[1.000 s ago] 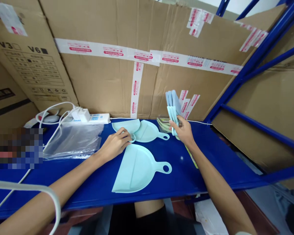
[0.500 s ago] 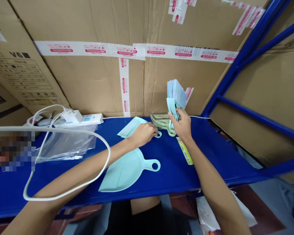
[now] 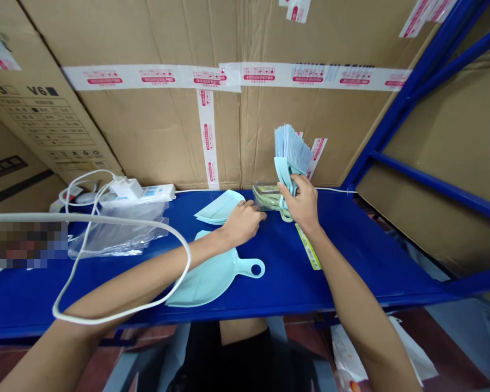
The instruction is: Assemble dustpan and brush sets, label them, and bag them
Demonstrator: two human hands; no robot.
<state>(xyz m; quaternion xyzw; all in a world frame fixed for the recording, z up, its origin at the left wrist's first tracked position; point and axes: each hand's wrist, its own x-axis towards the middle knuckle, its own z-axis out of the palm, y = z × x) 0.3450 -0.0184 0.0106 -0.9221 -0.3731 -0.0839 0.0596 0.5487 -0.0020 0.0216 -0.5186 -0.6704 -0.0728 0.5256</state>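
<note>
My right hand [image 3: 304, 204] is closed round the handles of light-blue brushes, bristles [image 3: 292, 147] pointing up. My left hand [image 3: 243, 222] rests over the handle end of a small stack of light-blue dustpans [image 3: 219, 208] at the back of the blue table; its fingers are bent and hide the handle. Nearer the front edge lies a larger-looking light-blue dustpan [image 3: 212, 277], its holed handle pointing right, partly under my left forearm. Behind my hands is a green item in clear plastic [image 3: 266, 197]. A yellow-green label strip [image 3: 309, 247] lies beside my right wrist.
Clear plastic bags [image 3: 120, 228] and a white power strip [image 3: 157, 193] are at the left of the blue table [image 3: 277, 294]. A white cable [image 3: 122, 316] loops across my left forearm. Cardboard boxes [image 3: 167, 130] stand behind, and a blue metal frame [image 3: 436, 196] is at the right.
The brushes in my right hand have turned, showing their bristles fanned wider. My left hand has moved slightly over the stack's handle, which is now hidden. The view has shifted slightly.
</note>
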